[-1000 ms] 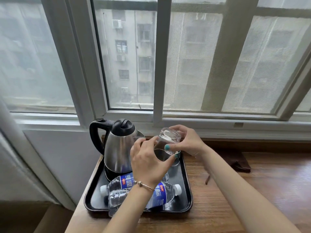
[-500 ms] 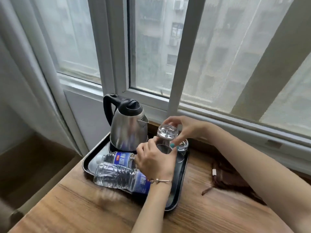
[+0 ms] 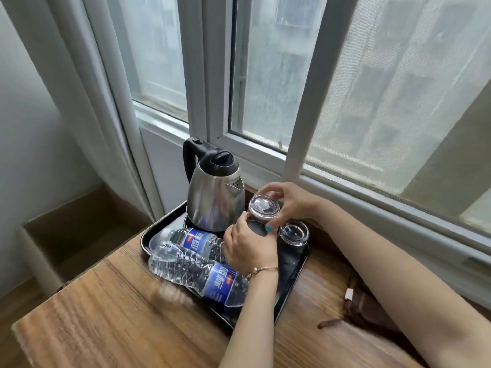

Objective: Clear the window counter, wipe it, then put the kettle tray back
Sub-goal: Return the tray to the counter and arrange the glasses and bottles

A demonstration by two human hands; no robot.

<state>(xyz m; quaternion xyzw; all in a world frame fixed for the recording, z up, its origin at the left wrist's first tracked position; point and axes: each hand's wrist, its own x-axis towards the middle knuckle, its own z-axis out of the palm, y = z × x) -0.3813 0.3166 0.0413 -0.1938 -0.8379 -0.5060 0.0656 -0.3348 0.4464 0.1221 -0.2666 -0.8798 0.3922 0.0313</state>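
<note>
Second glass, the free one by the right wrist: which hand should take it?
Probably the right hand: the second glass stands just beneath it, upside down on the tray. The left hand would have to cross the held glass.

Glass point(image 3: 263, 208) lowered onto tray point(image 3: 292, 285) (both hands gripping).

Head view, downward over tray point(image 3: 289, 290)

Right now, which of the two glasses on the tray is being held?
The glass beside the kettle: this glass, upside down, is gripped by both the left hand and right hand. The other glass, to its right, stands untouched.
</note>
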